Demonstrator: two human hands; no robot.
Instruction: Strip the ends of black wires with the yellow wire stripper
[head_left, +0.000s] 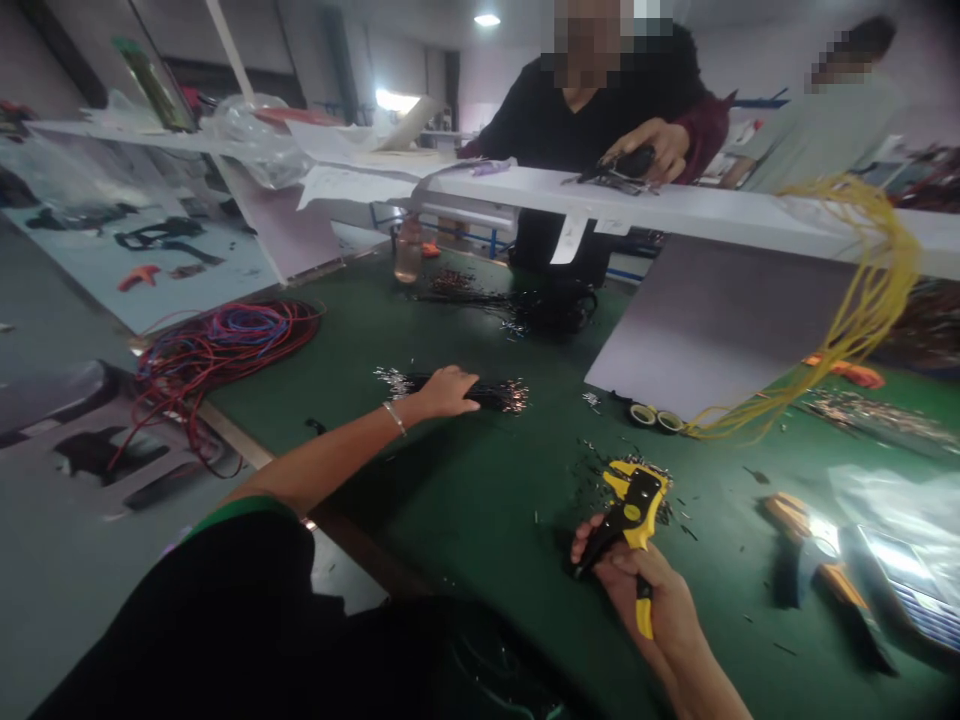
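On the green worktop [465, 490], inward from its left edge, lies a black wire bundle [493, 396] that could splay if the left hand [446, 392] clasping it slackened, while the right hand [664, 592] grips yellow-black wire strippers [636, 508].

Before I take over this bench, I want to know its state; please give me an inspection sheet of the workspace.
Surface: green table, dark clippings scattered on it.
Job's things: black wire bundle; yellow-and-black wire stripper.
Clutter: bottle at the back, orange-handled tool at the right.
Hands: left hand on the bundle, its grip unclear; right hand holding the stripper.
Cables: red and blue wires, partly over the left edge; yellow wires draped from the white shelf.
Surroundings: person opposite holding a dark tool; another person farther back.
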